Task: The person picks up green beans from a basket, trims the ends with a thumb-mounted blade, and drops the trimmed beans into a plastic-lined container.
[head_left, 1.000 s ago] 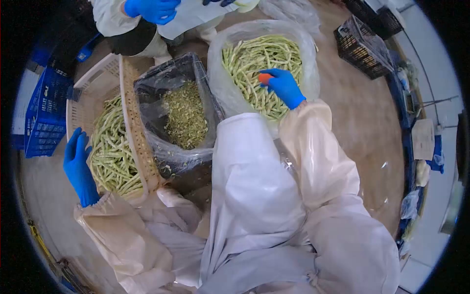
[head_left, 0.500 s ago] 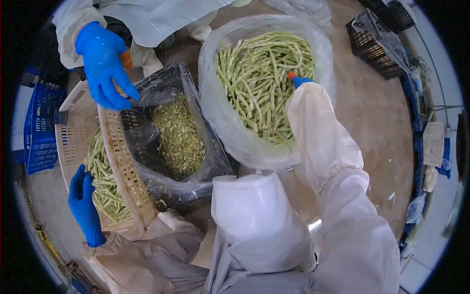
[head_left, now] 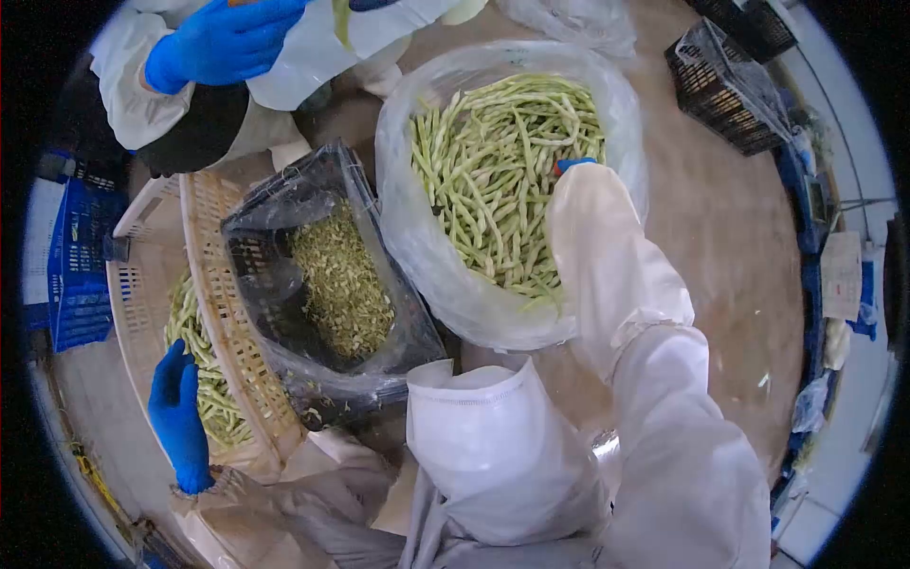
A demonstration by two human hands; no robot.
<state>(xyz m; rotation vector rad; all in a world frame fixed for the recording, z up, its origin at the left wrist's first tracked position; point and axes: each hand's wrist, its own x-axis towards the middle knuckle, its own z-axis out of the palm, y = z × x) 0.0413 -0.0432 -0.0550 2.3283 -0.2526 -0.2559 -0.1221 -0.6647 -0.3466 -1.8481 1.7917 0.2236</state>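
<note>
My left hand [head_left: 180, 417], in a blue glove, is at the side of a cream plastic basket [head_left: 227, 313] of green beans [head_left: 220, 403]. Its fingers and thumb are apart, with nothing visible between them. My right arm stretches over a clear plastic bag [head_left: 512, 322], opened wide and filled with long green beans [head_left: 502, 180]. Of my right hand [head_left: 576, 165] only a bit of blue glove shows at the beans, with a speck of orange-red beside it. The white sleeve hides the rest, so its grip cannot be seen.
Between basket and bag stands a dark crate lined with plastic [head_left: 275, 303], holding chopped green trimmings [head_left: 341, 284]. Across from me, a co-worker's gloved hand [head_left: 232, 43] is raised beside a bean. Black crates [head_left: 725, 90] stand far right, a blue crate [head_left: 85, 256] far left.
The co-worker's hand has moved up and away from the basket. My left hand has shifted slightly right and down. My right hand shows less, its orange tip now mostly hidden.
</note>
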